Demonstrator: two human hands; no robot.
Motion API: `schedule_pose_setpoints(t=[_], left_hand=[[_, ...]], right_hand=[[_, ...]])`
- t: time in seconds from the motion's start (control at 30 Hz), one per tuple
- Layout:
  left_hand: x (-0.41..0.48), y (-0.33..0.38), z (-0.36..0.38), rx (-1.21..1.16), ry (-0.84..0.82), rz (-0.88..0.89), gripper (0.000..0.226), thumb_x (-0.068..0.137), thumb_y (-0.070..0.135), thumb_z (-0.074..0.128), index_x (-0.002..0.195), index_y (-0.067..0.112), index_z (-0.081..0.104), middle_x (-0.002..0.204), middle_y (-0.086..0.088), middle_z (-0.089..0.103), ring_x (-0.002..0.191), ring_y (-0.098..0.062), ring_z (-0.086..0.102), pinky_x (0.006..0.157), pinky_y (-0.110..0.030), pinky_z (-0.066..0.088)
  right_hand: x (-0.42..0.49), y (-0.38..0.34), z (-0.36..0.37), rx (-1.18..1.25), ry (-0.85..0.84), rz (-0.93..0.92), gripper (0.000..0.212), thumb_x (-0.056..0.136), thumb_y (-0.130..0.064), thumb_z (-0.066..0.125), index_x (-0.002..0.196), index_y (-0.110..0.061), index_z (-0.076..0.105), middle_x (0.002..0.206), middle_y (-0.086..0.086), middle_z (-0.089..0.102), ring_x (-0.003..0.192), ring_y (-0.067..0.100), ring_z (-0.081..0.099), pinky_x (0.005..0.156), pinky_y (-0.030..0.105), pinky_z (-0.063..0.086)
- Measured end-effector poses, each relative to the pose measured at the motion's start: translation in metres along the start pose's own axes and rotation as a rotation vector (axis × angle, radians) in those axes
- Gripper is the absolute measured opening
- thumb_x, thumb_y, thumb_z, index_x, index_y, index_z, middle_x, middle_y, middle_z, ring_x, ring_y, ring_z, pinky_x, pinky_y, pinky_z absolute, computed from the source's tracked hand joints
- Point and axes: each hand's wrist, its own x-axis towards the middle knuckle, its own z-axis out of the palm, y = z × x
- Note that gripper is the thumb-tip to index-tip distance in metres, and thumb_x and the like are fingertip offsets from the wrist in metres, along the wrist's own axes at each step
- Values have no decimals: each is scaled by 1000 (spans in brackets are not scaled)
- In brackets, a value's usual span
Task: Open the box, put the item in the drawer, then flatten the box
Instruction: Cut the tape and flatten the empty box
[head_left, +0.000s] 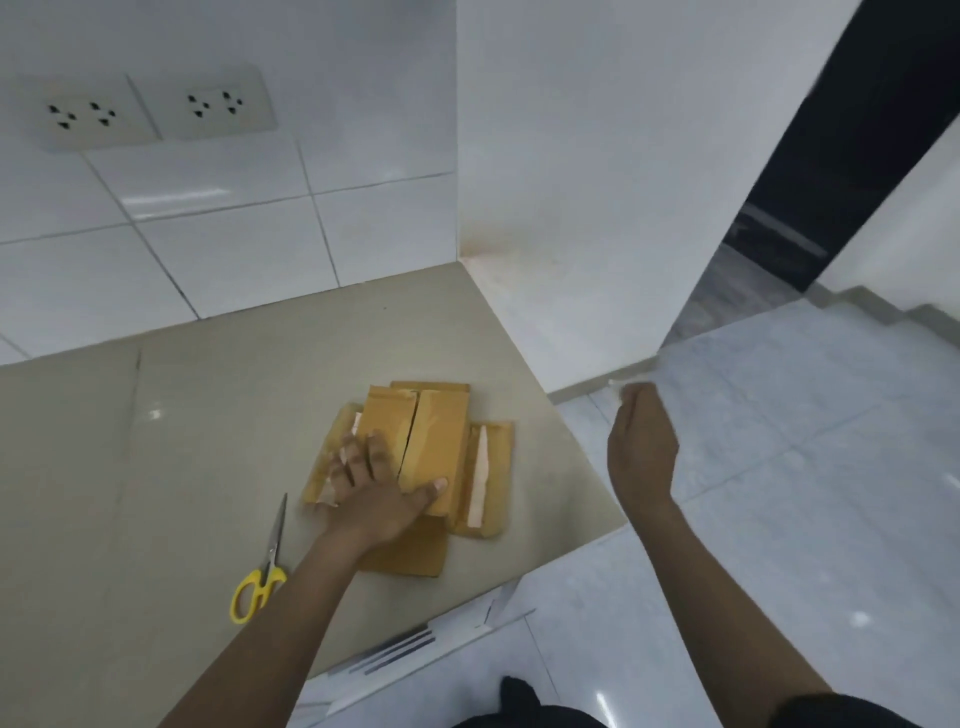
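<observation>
A brown cardboard box (441, 441) lies pressed flat on the beige counter (208, 415), its flaps spread out and strips of pale tape showing along the side flaps. My left hand (374, 488) rests palm down on the box's left half, fingers spread, thumb on the right flap. My right hand (641, 447) hangs in the air to the right of the counter's edge, over the floor, fingers stretched out and blurred, with nothing clearly in it. The item from the box is not in view.
Yellow-handled scissors (265, 566) lie on the counter left of my left forearm. White drawer fronts (415, 644) show below the counter's front edge. A tiled wall with two sockets (156, 109) stands behind, a white side wall (597, 208) to the right.
</observation>
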Motion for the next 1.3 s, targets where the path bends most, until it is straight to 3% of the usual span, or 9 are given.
schedule_pose_setpoints(t=[0.1,0.23,0.33,0.53,0.7,0.9,1.03,1.17,1.3], left_hand=[[-1,0,0,-11,14,11,116,74,79,45,146,22,-26,154,-6,-36,142,-35,-27,113,-61,-2],[2,-3,3,-15,24,22,117,73,81,45,146,22,-26,154,-7,-34,142,-36,-26,115,-63,0],[2,-4,4,18,31,18,117,72,83,42,145,23,-26,154,-6,-34,143,-35,-25,113,-67,1],[4,-5,6,-2,46,28,118,70,84,41,145,23,-26,154,-6,-34,143,-36,-23,114,-66,5],[-2,-5,8,-90,127,40,103,80,78,35,149,22,-17,159,-4,-24,146,-36,-12,114,-62,9],[-4,-10,-1,-195,144,-15,92,87,69,32,150,20,-14,160,-4,-18,147,-35,-2,117,-56,12],[-8,-19,-5,-176,103,9,94,91,60,38,148,10,-17,160,-11,-16,147,-37,0,118,-52,14],[-17,-23,-8,-100,147,7,89,95,52,37,147,0,-14,159,-21,-6,143,-40,20,112,-49,30],[-19,-22,-15,-117,113,-46,87,92,60,30,149,0,1,159,-22,8,137,-39,34,107,-46,35]], right_hand=[[-35,15,11,-221,-130,-65,23,92,-4,38,98,-3,60,79,13,61,70,32,57,61,31,35],[-87,11,29,-437,-225,-187,19,83,-12,36,77,-10,54,56,4,51,49,28,51,57,33,36],[-117,5,37,-539,-336,-151,17,83,-17,43,83,-14,60,66,2,60,62,25,58,72,40,45],[-139,-13,39,-665,-533,-126,27,80,-34,53,96,-14,60,101,11,67,92,33,63,89,53,39],[-156,-46,33,-422,-508,-244,30,88,-37,39,105,-21,57,99,1,71,94,24,67,96,55,41],[-126,-103,45,-220,-445,-86,49,94,-48,31,133,-19,43,144,10,46,126,30,47,99,53,40],[-118,-125,64,0,-678,-34,58,96,-47,42,143,-18,26,148,9,35,127,29,43,101,41,42],[-117,-137,78,-49,-662,-54,64,94,-47,45,145,-14,23,149,12,32,126,33,43,97,41,47],[-105,-141,87,-45,-631,-37,69,91,-47,50,143,-11,24,143,17,38,119,37,49,90,43,49]])
